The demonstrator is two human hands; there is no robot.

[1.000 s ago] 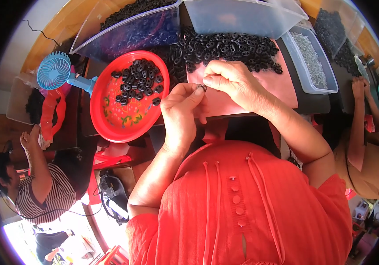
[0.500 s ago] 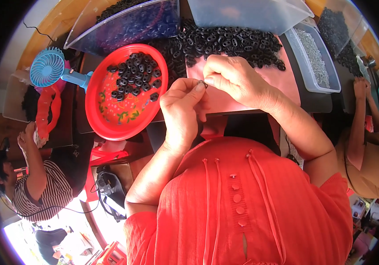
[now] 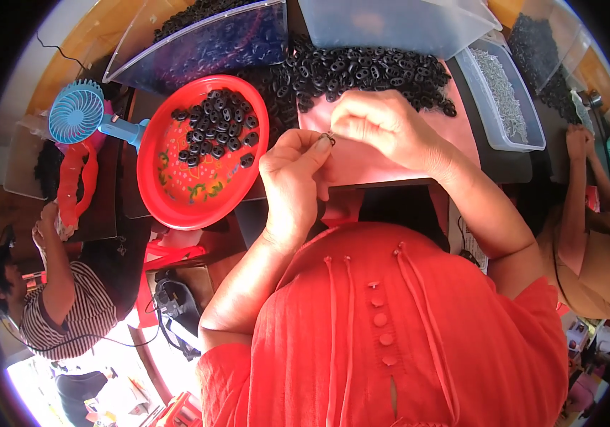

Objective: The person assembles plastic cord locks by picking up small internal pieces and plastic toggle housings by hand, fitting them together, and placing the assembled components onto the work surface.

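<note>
My left hand (image 3: pixel 290 174) is closed in a pinch, with a small dark piece (image 3: pixel 330 138) between thumb and forefinger; a looped edge of it shows past the thumb. Right beside it, my right hand (image 3: pixel 390 135) has its fingers bent and pressed together close to that piece. Whatever the right fingertips hold is hidden. To the left of my hands sits a round red tray (image 3: pixel 147 171) with a flower print, carrying several small black two-holed pieces (image 3: pixel 218 121). Beyond my hands a heap of similar black pieces (image 3: pixel 372 71) lies partly on a pink sheet (image 3: pixel 454 139).
Clear bins (image 3: pixel 390 25) stand along the back. On the right is a clear box (image 3: pixel 525 146) of small silvery metal parts (image 3: pixel 498 92). A blue fan (image 3: pixel 77 112) stands left of the tray. Other people sit at left (image 3: pixel 70 306) and right (image 3: pixel 589 263).
The right fingertips have shifted slightly beside the left thumb, and more of the small dark piece shows. The left hand keeps its pinch. The whole view has shifted a little.
</note>
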